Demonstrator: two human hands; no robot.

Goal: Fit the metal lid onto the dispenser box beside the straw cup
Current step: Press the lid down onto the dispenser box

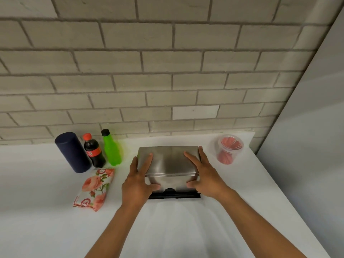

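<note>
A brushed metal lid (168, 161) covers the dispenser box, whose black base (175, 195) shows along the front edge. My left hand (138, 180) grips the lid's left side, fingers on top and thumb on the front face. My right hand (202, 175) grips the right side the same way. The clear straw cup (229, 148), full of red straws, stands to the right of the box near the wall.
On the white counter (46, 211) to the left stand a dark blue cylinder (72, 152), a cola bottle (93, 150) and a green bottle (111, 148). A floral tissue pack (95, 189) lies in front of them. A brick wall runs behind; the counter's edge slants at right.
</note>
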